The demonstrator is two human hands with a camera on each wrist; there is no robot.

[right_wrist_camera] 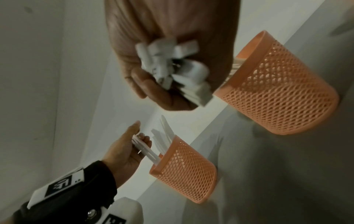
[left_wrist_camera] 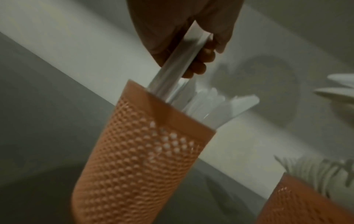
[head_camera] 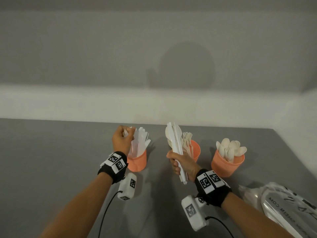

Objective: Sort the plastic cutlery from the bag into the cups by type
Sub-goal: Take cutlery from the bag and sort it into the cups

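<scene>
On the grey tabletop stand 3 orange mesh cups in a row: the left cup holds knives, the middle cup forks, the right cup spoons. Over the left cup, the left hand pinches a white knife between thumb and curled fingers, its lower end already inside the rim among the other knives; this looks like the moment of dropping it in. Beside the middle cup, the right hand has its grip clamped around a mixed bundle of cutlery, held upright by the handle ends, with spoon bowls, fork tines and knife blades fanning out above the fist. At the right edge lies the crumpled plastic bag, well apart from the cups; what remains inside cannot be told. These pieces are probably very light, thin and smooth, stiff enough to stand in a cup yet liable to slide past one another, so a loose fist would likely spill them. Single pieces are best drawn out by the top end, where each type shows, while the fist squeezes the handles.
</scene>
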